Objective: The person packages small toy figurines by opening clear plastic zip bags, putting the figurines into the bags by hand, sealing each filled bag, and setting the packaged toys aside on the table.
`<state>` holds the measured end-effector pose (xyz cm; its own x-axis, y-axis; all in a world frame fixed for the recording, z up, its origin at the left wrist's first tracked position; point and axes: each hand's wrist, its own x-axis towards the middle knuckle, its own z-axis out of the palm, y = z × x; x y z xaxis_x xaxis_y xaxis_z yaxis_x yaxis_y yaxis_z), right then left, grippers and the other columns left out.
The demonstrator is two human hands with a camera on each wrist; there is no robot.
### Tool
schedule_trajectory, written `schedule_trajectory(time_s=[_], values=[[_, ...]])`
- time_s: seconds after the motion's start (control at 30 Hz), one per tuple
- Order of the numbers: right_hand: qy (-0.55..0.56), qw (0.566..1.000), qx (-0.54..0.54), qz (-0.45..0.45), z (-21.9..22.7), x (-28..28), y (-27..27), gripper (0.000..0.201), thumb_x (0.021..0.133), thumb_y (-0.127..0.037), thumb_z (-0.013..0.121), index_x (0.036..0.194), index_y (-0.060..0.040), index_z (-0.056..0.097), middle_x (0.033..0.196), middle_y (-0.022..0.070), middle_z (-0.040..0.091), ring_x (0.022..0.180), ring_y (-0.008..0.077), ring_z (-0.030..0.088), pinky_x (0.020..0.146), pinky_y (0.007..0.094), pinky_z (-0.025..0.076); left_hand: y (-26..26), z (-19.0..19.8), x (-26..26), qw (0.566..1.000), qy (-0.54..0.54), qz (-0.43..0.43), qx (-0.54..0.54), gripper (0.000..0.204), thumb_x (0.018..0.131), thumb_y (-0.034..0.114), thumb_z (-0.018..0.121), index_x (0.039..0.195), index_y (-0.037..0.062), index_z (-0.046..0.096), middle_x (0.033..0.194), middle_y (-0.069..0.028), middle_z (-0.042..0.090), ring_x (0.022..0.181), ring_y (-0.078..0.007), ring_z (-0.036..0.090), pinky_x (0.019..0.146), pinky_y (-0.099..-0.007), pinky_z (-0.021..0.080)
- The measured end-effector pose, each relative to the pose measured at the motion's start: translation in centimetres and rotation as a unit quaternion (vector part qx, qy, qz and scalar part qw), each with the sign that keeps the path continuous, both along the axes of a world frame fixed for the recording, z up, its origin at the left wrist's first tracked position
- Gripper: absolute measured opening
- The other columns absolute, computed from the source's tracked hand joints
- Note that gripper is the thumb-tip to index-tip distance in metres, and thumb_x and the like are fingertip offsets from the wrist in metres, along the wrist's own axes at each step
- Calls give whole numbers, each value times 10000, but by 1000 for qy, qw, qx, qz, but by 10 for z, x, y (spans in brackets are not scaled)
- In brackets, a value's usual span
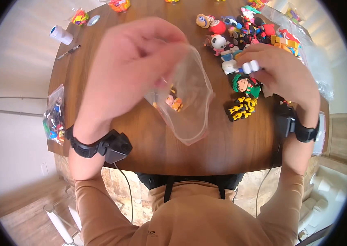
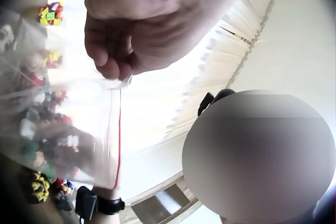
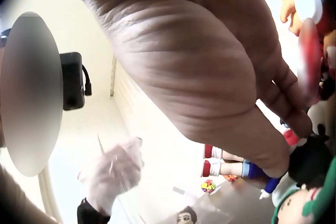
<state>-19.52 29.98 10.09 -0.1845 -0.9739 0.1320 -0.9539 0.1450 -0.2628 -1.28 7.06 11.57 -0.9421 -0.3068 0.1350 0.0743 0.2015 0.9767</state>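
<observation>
My left hand (image 1: 136, 67) pinches the top edge of a clear zip bag (image 1: 200, 121), which hangs over the table. Low in the bag sit small orange and yellow figures (image 1: 175, 103). A red seal line runs along the bag (image 2: 119, 155) in the left wrist view. Over the toy pile, my right hand (image 1: 284, 71) pinches a small toy figure (image 1: 250, 67) with blue clothing and white shoes. Its legs (image 3: 227, 168) stick out past the thumb in the right wrist view, while its head is hidden. Nearby are a green-haired figure (image 1: 245, 85) and a yellow-and-black robot figure (image 1: 242, 108).
Many toy figures, including a panda (image 1: 218, 42), crowd the table's right side. A filled bag (image 1: 54, 117) lies at the left edge. Farther back are a white bottle (image 1: 61, 35), a pen (image 1: 69, 52), a tape roll (image 1: 94, 20) and bags of colourful pieces (image 1: 80, 17).
</observation>
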Motion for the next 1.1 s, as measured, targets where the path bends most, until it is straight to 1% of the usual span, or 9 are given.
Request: schedule_trajectory(time_s=[0.07,0.13,0.2,0.3,0.47,0.6,0.67,0.97,1.1], values=[[-102,994,-19,15,14,4,6,285,767,-15,691,1050,-40,671,996,113,671,895,295,654,796,382,526,8,0,-1,990,-91,-107,-21,90,936,51,620,1005,-6,638,686,30,593,557,-11,503,496,-182,362],[-206,977,-36,29,30,4,6,316,748,-22,720,1060,-16,670,1056,138,665,881,293,659,797,387,542,10,-6,-2,991,-89,-100,-17,81,936,49,622,994,-4,638,664,36,587,556,-10,504,496,-178,358],[-266,912,-112,291,40,4,-4,254,767,-93,747,992,14,696,974,200,647,822,275,655,706,352,550,11,-8,-3,992,-85,-96,-19,71,935,48,624,984,-2,638,642,42,580,555,-10,504,496,-175,354],[-308,891,-151,298,22,34,-15,165,800,-114,741,931,-14,734,890,201,623,775,269,638,623,311,523,12,-9,-3,991,-90,-94,-11,73,934,53,629,977,-5,638,655,43,589,560,-9,507,494,-171,352],[-214,958,-142,129,3,70,-33,308,676,33,745,971,-56,740,784,53,613,640,170,607,559,277,460,8,-5,-2,994,-54,-92,-30,75,936,60,630,976,-3,641,676,36,605,558,-9,501,498,-171,355],[-163,970,-156,90,-5,78,-42,362,677,48,721,1019,-69,740,765,69,642,614,174,597,555,276,458,6,-2,2,996,-31,-52,-59,72,940,64,624,976,5,644,676,38,606,551,-11,497,496,-175,356],[-227,968,-84,-64,5,83,-40,420,711,56,692,1108,-79,720,772,90,663,615,189,604,562,290,471,2,1,1,996,-42,-50,-59,110,952,80,619,1016,-7,645,680,42,578,586,-14,492,528,-168,365],[2,998,-59,28,11,63,-27,335,804,-37,699,1136,-36,662,927,134,665,721,282,638,636,334,497,-6,10,-1,998,-30,-59,20,124,945,57,643,1018,-41,627,687,-12,630,553,-48,540,493,-183,404],[-28,997,-39,60,24,54,-20,293,816,-79,706,1091,5,648,1013,140,658,832,328,638,717,344,511,-7,10,-2,998,-26,-37,33,120,953,75,634,997,-36,627,678,-8,625,551,-53,543,488,-184,401]])
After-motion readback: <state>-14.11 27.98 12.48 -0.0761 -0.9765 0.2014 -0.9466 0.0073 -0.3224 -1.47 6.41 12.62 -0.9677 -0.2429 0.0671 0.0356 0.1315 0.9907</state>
